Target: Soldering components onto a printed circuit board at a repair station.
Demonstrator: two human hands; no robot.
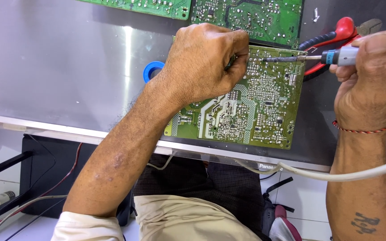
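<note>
A circuit board [251, 107] lies on a metal sheet [68, 62], near its front edge. The left hand [202, 62] rests on the board's rear left part, and a roll of tape [152, 70] lies on the sheet just left of that hand. The right hand [371, 85] is to the right of the board and holds a soldering iron [336, 56] whose tip reaches left over the board's rear edge. Pliers [336, 38] lie behind the iron. Two more boards [246, 18] lie behind the first. A cable [336, 175] runs along in front of the sheet.
</note>
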